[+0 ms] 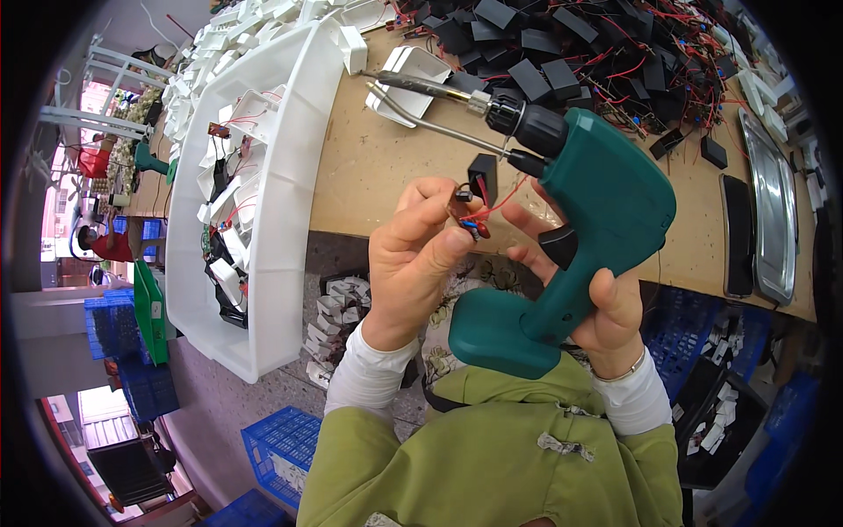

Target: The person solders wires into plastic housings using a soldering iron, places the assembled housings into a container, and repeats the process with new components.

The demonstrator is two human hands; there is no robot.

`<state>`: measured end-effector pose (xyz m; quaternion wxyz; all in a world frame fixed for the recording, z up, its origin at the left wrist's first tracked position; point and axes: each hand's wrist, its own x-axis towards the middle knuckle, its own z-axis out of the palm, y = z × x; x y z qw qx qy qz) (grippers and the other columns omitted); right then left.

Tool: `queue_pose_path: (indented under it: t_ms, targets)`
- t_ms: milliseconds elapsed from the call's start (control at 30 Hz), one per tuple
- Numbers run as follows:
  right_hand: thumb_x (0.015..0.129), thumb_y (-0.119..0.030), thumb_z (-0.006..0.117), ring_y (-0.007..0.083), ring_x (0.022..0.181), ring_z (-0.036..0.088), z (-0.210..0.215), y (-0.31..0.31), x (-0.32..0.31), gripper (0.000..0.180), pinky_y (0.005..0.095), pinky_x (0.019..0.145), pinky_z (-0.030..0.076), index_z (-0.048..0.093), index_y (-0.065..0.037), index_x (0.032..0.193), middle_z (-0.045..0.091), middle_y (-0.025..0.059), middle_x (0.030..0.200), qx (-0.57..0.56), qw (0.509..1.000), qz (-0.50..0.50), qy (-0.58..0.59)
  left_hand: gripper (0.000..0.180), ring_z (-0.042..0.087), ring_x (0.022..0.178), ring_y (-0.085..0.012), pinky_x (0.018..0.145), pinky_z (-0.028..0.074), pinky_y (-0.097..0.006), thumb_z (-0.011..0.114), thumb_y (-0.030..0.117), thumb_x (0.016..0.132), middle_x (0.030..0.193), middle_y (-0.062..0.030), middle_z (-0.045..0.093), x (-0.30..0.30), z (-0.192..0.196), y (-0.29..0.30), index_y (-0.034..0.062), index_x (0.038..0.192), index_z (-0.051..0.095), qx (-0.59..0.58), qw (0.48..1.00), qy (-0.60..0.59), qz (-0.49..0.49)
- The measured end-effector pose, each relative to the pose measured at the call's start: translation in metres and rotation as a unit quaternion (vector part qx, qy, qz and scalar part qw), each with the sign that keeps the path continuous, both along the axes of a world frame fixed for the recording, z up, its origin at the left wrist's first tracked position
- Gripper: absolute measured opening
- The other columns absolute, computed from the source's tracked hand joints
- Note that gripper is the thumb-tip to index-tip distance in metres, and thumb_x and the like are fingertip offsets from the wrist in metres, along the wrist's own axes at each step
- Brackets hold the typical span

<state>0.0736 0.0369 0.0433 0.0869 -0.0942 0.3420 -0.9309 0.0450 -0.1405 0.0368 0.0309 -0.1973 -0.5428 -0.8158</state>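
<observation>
My left hand (pixel 417 255) pinches a small circuit board (pixel 458 204) between thumb and fingers. Blue and red components sit at its lower edge. Red wires (pixel 502 202) run from it towards my right hand, beside a small black plastic box (pixel 482 178) close to my left fingertips. The handle of a green cordless drill (pixel 606 189) rests in my right hand (pixel 606 312), its palm and thumb around the grip and fingers showing near the trigger. The drill's long bit and a thin metal rod beside it point to the upper left, over the table.
Left of my hands stands a white plastic bin (pixel 294 202) with white casings and wired parts inside. Black boxes with red wires (pixel 562 53) are heaped at the far side of the table (pixel 351 167). White trays (pixel 413 79) lie near the bit; a metal tray (pixel 768 211) is at right.
</observation>
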Motion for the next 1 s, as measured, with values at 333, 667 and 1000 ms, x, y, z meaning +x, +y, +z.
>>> queue_pose_path:
  t_ms: [333, 667, 1000]
  targets:
    - [0.074, -0.035, 0.071, 0.0348, 0.124, 0.036, -0.005, 0.001, -0.001, 0.083, 0.0436, 0.097, 0.037, 0.026, -0.003, 0.136, 0.036, 0.0182, 0.134, -0.015, 1.000, 0.004, 0.009, 0.027, 0.050, 0.100, -0.0178, 0.087, 0.041, -0.029, 0.060, 0.009, 0.085, 0.109, -0.0110, 0.049, 0.007, 0.011, 0.014, -0.0049, 0.107, 0.057, 0.026, 0.998, -0.054, -0.027]
    - [0.074, -0.036, 0.071, 0.0287, 0.118, 0.044, 0.000, 0.004, -0.010, 0.084, 0.0379, 0.098, 0.037, 0.026, 0.002, 0.134, 0.043, 0.0217, 0.126, 0.038, 0.998, -0.045, 0.036, 0.022, 0.055, 0.078, -0.0199, 0.066, 0.046, -0.029, 0.068, 0.008, 0.075, 0.092, -0.0120, 0.053, -0.010, 0.018, 0.005, -0.0019, 0.091, 0.058, -0.375, 0.902, 0.145, 0.160]
    - [0.073, -0.033, 0.071, 0.0309, 0.121, 0.042, -0.023, 0.010, 0.021, 0.086, 0.0374, 0.100, 0.033, 0.023, 0.001, 0.136, 0.042, 0.0223, 0.129, 0.177, 0.975, -0.131, 0.039, 0.033, 0.050, 0.083, -0.0342, 0.074, 0.042, -0.041, 0.067, 0.005, 0.066, 0.097, -0.0172, 0.047, -0.019, 0.019, 0.019, -0.0007, 0.094, 0.051, -0.477, 0.837, 0.202, 0.175]
